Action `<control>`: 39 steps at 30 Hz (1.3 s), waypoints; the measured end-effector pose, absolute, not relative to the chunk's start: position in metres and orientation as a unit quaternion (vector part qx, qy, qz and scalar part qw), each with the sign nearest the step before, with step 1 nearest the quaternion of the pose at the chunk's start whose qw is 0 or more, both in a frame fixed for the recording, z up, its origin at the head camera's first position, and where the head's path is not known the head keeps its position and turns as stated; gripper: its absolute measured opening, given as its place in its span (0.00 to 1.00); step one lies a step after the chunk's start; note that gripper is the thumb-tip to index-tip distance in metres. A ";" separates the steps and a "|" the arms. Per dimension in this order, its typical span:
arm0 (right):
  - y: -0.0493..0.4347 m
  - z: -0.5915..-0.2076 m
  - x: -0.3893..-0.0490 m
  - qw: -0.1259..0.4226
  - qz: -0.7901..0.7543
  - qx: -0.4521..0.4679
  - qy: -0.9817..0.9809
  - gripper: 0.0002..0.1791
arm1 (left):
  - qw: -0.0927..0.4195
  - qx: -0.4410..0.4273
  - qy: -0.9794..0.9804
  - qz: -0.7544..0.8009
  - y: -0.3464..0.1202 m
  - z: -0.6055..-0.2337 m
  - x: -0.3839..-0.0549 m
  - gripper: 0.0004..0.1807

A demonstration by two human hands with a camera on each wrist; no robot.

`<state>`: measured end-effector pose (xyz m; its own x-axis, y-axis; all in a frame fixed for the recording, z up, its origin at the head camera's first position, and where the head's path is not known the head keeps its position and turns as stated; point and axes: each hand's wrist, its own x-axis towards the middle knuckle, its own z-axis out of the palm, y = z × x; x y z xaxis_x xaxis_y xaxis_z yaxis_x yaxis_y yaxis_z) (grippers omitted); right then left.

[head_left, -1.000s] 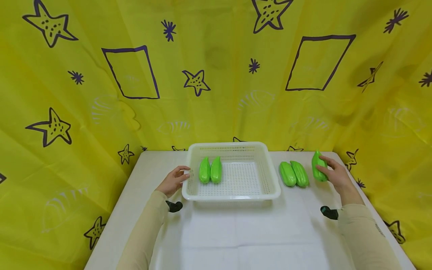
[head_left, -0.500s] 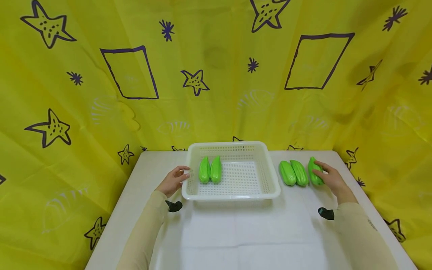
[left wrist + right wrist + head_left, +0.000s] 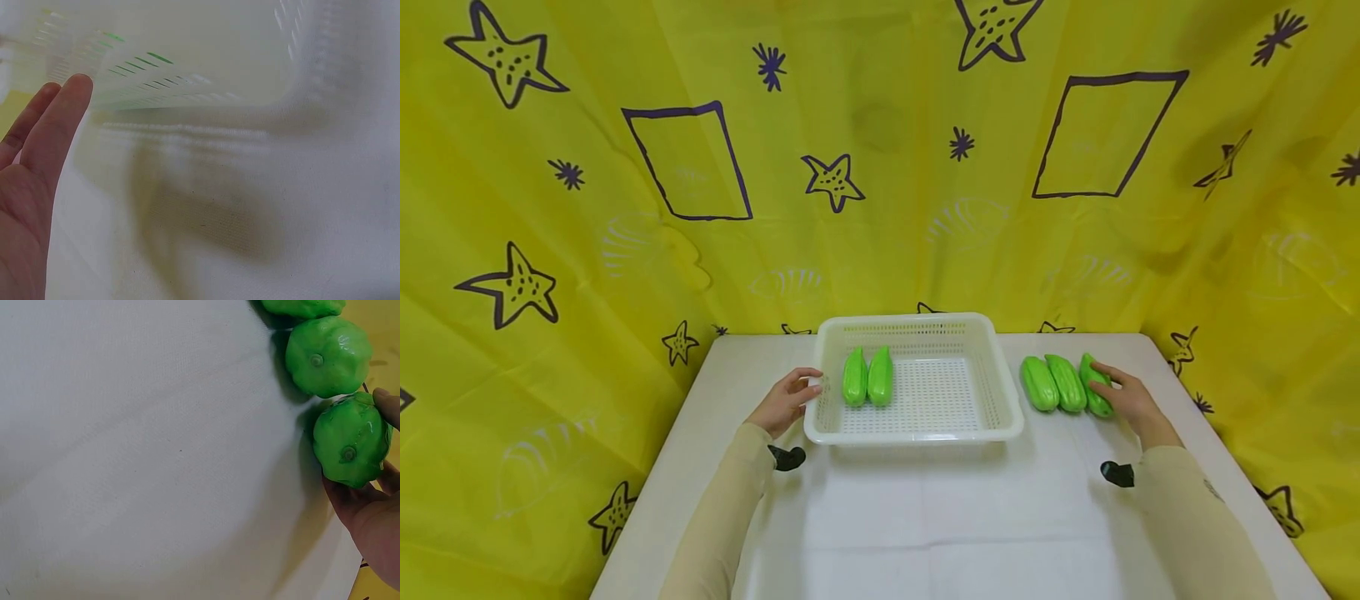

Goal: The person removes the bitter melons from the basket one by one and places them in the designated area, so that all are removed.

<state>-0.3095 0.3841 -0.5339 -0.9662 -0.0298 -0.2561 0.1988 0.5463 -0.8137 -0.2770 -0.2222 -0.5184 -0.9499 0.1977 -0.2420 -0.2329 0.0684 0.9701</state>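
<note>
My right hand (image 3: 1133, 402) grips a bright green ridged gourd (image 3: 1096, 390) between thumb and fingers. In the right wrist view this gourd (image 3: 351, 442) lies low at the table, its blunt end towards the camera. Just left of it, a second gourd (image 3: 1065, 385) and a third gourd (image 3: 1039, 385) lie side by side. My left hand (image 3: 784, 403) is at the left rim of a white slotted basket (image 3: 917, 438), its fingers fairly straight in the left wrist view. Inside the basket, on the left, are two like gourds (image 3: 880, 379).
A white cloth covers the table (image 3: 917, 517). Yellow curtains (image 3: 880, 250) with dark star drawings stand behind and on both sides. A dark camera mount (image 3: 1117, 474) juts from the right wrist, another dark mount (image 3: 787, 457) from the left.
My right hand has moved left and brought its gourd down beside the other two on the table. The left hand and the basket have stayed put.
</note>
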 end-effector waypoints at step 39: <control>0.375 -0.529 -0.307 0.111 -0.475 0.046 0.872 0.37 | 0.162 -0.017 0.714 0.681 -0.221 -0.518 -0.277 0.21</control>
